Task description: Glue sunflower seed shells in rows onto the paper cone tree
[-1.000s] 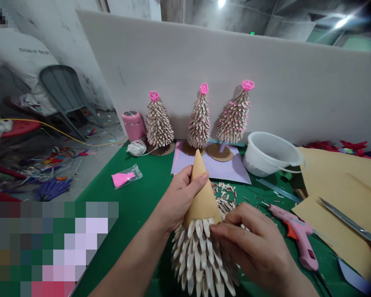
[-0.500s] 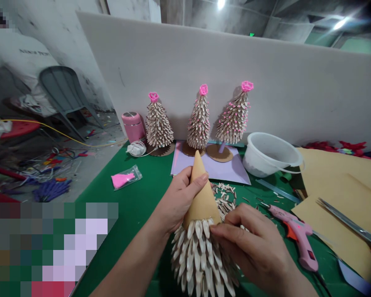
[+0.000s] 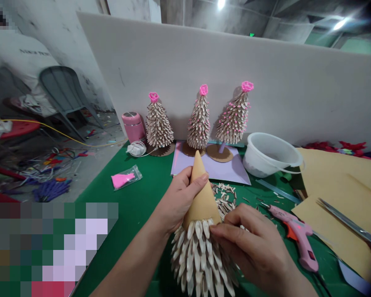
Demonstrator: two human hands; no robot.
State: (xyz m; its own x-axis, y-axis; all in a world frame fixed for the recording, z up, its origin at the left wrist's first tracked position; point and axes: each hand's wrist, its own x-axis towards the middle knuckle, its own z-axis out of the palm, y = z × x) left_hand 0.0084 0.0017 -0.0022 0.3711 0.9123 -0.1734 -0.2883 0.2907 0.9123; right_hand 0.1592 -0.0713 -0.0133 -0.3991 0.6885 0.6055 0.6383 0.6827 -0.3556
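My left hand (image 3: pixel 179 200) is wrapped round the bare upper part of a tan paper cone (image 3: pixel 203 204), its thumb across the front. Overlapping rows of pale sunflower seed shells (image 3: pixel 199 258) cover the cone's lower part. At the right end of the top row, my right hand (image 3: pixel 255 241) pinches a sunflower seed shell against the cone; the fingertips mostly hide it. Behind that hand lies a pile of loose seed shells (image 3: pixel 225 194). A pink hot glue gun (image 3: pixel 297 235) lies to the right, its nozzle pointing toward the back left.
Three finished shell trees (image 3: pixel 159 128) with pink tops stand at the back, beside a pink canister (image 3: pixel 133 127). A white bucket (image 3: pixel 259 159) stands behind the glue gun. Scissors (image 3: pixel 348 220) lie on tan paper (image 3: pixel 334 181) at right. A small bag (image 3: pixel 126 177) lies at left.
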